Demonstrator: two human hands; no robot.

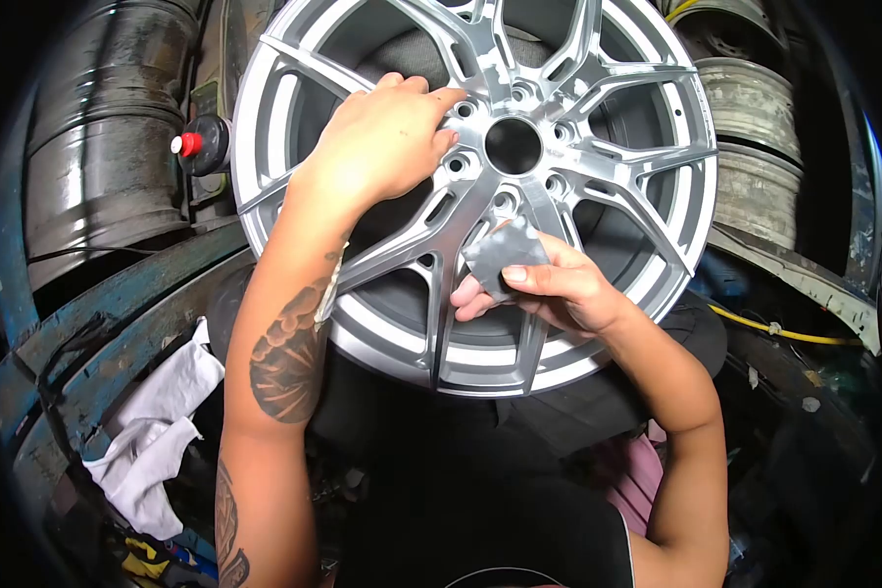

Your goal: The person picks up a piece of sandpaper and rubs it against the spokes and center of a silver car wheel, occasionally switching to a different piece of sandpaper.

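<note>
**A:** What does the right hand [549, 284] have?

**B:** It is pinched shut on a small grey abrasive sheet [503, 257], thumb on top and fingers under, the sheet held against a lower spoke just below the hub. It looks like folded sandpaper, though the glare makes the material hard to be sure of. Such a sheet would be light and limp, so it needs that flat pinch with the fingers backing it; held by a corner it would likely curl and slip.

**A:** And the left hand [382, 147]?

**B:** It lies spread on the alloy wheel [657, 186], palm down over the spokes left of the centre bore, fingertips near the lug holes. The fingers press rather than close around anything, so it steadies the wheel without clasping it.

**A:** Where does the wheel sit?

**B:** Face up and tilted toward the person, its lower rim resting against the lap. It is a stiff, heavy casting with a smooth grey coat, probably slick and easily marked. The spokes or the outer rim would give the surest hold, with two hands for any lifting.

**A:** What lies around it?

**B:** Old worn rims [755, 127] are stacked behind on the right, a dark drum [88, 167] stands at the left, and a red-capped can [198, 144] sits just beside the wheel's left edge. A white rag [157, 431] lies lower left and a yellow hose [784, 331] runs at the right.
</note>
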